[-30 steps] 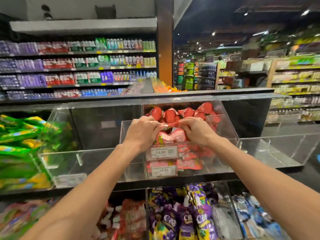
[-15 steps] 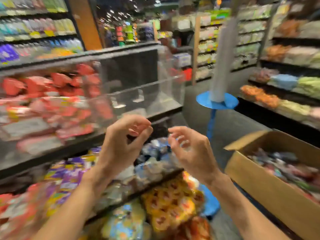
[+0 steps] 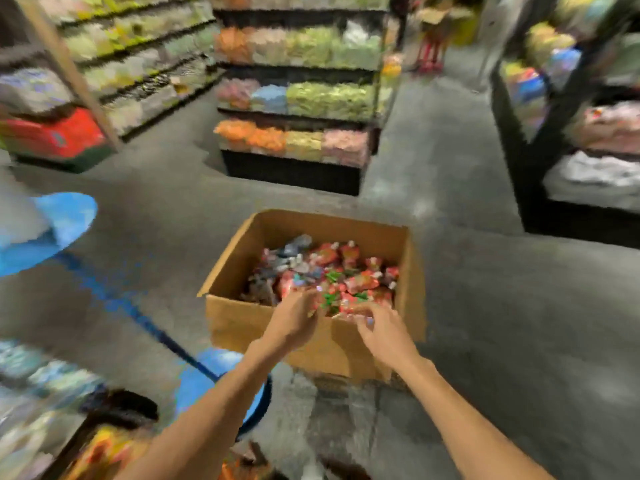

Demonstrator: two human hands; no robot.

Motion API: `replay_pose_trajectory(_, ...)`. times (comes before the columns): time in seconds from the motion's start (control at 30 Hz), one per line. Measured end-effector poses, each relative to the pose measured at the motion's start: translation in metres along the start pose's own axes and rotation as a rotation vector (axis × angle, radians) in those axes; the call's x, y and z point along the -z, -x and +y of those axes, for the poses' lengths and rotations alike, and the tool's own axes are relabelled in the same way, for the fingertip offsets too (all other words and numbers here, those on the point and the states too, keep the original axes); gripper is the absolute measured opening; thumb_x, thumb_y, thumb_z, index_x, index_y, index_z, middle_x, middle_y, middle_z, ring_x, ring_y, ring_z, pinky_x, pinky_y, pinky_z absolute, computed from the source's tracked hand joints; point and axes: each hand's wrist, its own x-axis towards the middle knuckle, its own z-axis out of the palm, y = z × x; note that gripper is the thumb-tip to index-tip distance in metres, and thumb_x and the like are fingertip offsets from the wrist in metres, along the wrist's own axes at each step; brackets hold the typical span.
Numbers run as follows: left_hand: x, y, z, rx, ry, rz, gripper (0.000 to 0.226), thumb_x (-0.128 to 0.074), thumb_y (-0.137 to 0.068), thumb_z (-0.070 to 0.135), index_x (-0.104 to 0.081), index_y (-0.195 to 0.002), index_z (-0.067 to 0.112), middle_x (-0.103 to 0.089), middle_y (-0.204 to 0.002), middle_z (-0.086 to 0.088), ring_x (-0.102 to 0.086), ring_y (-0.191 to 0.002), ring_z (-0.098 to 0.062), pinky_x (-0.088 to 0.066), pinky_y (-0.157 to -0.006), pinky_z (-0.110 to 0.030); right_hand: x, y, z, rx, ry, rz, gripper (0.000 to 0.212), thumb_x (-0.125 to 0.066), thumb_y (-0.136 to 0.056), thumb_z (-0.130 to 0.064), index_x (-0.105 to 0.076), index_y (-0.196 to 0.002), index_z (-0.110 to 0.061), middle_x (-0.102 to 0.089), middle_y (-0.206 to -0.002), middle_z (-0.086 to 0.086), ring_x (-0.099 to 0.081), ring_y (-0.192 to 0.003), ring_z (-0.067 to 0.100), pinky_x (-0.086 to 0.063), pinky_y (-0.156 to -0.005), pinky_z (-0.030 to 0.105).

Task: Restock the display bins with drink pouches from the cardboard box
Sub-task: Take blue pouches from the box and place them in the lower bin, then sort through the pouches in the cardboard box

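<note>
Left hand and right hand side by side over near wall of cardboard box, fingers curled down. Too blurred to tell if either pinches anything. Drink pouches heaped in box, just past the fingertips. Stocked shelves well beyond.

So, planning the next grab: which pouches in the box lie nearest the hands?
The red pouches at the near wall of the brown cardboard box, beside the left hand and right hand; grey-blue pouches lie farther back.
</note>
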Motion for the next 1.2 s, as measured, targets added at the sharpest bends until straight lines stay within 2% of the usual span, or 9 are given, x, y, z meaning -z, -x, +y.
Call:
replay_pose_trajectory(0.23, -0.091, -0.122, -0.071, 0.321, 0.146, -0.353, 0.012, -0.057, -0.081, 0.027, -0.065, -0.09, 0.025, -0.069, -0.107, -0.013, -0.061, -0.11, -0.033, -0.05, -0.089, -0.038, -0.019, -0.117, 0.053, -0.19, 0.026, -0.146, 0.036, -0.049, -0.103, -0.023, -0.051, -0.138, -0.018, -0.057, -0.13, 0.003, -0.055, -0.117, 0.021, -0.047, -0.098, 0.037)
replay_pose_trajectory(0.37, -0.13, -0.176, -0.116, 0.577, 0.13, -0.426, 0.032, -0.063, -0.09, 0.029, -0.065, -0.112, 0.006, -0.07, -0.111, -0.013, -0.064, -0.105, -0.03, -0.046, -0.081, -0.035, -0.053, -0.179, 0.084, -0.396, 0.046, -0.282, 0.028, -0.05, -0.102, -0.029, -0.059, -0.121, -0.011, -0.063, -0.104, 0.006, -0.06, -0.093, 0.023, -0.051, -0.082, 0.039)
replay_pose_trajectory(0.53, -0.181, -0.232, -0.152, 1.038, 0.439, -0.367, 0.034, -0.072, -0.088, 0.029, -0.061, -0.087, -0.004, -0.061, -0.083, -0.02, -0.057, -0.071, -0.028, -0.041, -0.061, -0.036, -0.089, -0.231, 0.12, -0.711, -0.134, -0.284, 0.007, -0.058, -0.095, -0.021, -0.058, -0.102, -0.02, -0.059, -0.096, 0.0, -0.061, -0.101, 0.028, -0.05, -0.088, 0.038)
replay_pose_trajectory(0.63, -0.211, -0.256, -0.163, 1.275, 0.661, -0.27, 0.033, -0.074, -0.086, 0.027, -0.061, -0.093, -0.002, -0.057, -0.089, -0.014, -0.053, -0.077, -0.025, -0.044, -0.068, -0.036, -0.108, -0.254, 0.141, -0.892, -0.251, -0.239, 0.023, -0.061, -0.094, -0.021, -0.061, -0.116, -0.015, -0.063, -0.111, 0.004, -0.061, -0.101, 0.024, -0.051, -0.086, 0.034)
replay_pose_trajectory(0.73, -0.242, -0.278, -0.174, 1.392, 0.799, -0.221, 0.074, -0.079, -0.079, 0.045, -0.054, -0.127, -0.006, -0.062, -0.117, -0.018, -0.062, -0.103, -0.032, -0.053, -0.072, -0.038, -0.123, -0.271, 0.158, -1.032, -0.38, -0.205, 0.03, -0.063, -0.092, -0.019, -0.062, -0.121, -0.012, -0.067, -0.104, 0.005, -0.064, -0.092, 0.024, -0.054, -0.082, 0.039)
replay_pose_trajectory(0.87, -0.281, -0.293, -0.188, 1.596, 0.72, -0.162, 0.147, -0.075, -0.037, 0.087, -0.026, -0.147, 0.003, -0.059, -0.114, -0.015, -0.061, -0.1, -0.039, -0.055, -0.085, -0.052, -0.139, -0.293, 0.172, -1.153, -0.451, -0.109, 0.038, -0.064, -0.091, -0.02, -0.055, -0.127, -0.014, -0.061, -0.117, 0.005, -0.06, -0.104, 0.025, -0.052, -0.092, 0.039)
replay_pose_trajectory(1.0, -0.275, -0.313, -0.159, 1.562, 0.847, -0.2, 0.096, -0.067, -0.075, 0.071, -0.039, -0.139, 0.006, -0.056, -0.13, -0.017, -0.057, -0.107, -0.034, -0.049, -0.088, -0.042, -0.158, -0.319, 0.18, -1.277, -0.613, 0.0, 0.055, -0.073, -0.084, -0.034, -0.049, -0.13, -0.013, -0.056, -0.125, 0.009, -0.055, -0.103, 0.027, -0.051, -0.096, 0.045)
replay_pose_trajectory(1.17, -0.29, -0.307, -0.164, 1.646, 0.483, -0.118, 0.136, -0.06, -0.029, 0.099, -0.039, -0.129, 0.008, -0.055, -0.116, -0.018, -0.057, -0.1, -0.036, -0.053, -0.085, -0.051, -0.173, -0.332, 0.182, -1.301, -0.53, -0.038, 0.085, -0.088, -0.069, -0.044, -0.042, -0.135, -0.016, -0.052, -0.126, 0.007, -0.054, -0.112, 0.031, -0.05, -0.095, 0.042)
replay_pose_trajectory(1.2, -0.289, -0.303, -0.167, 1.614, 0.525, -0.108, 0.123, -0.064, -0.036, 0.095, -0.046, -0.116, 0.004, -0.059, -0.103, -0.017, -0.059, -0.087, -0.032, -0.055, -0.08, -0.046, -0.173, -0.331, 0.182, -1.285, -0.449, -0.047, 0.081, -0.087, -0.071, -0.041, -0.043, -0.135, -0.017, -0.054, -0.128, 0.007, -0.055, -0.114, 0.033, -0.05, -0.093, 0.04)
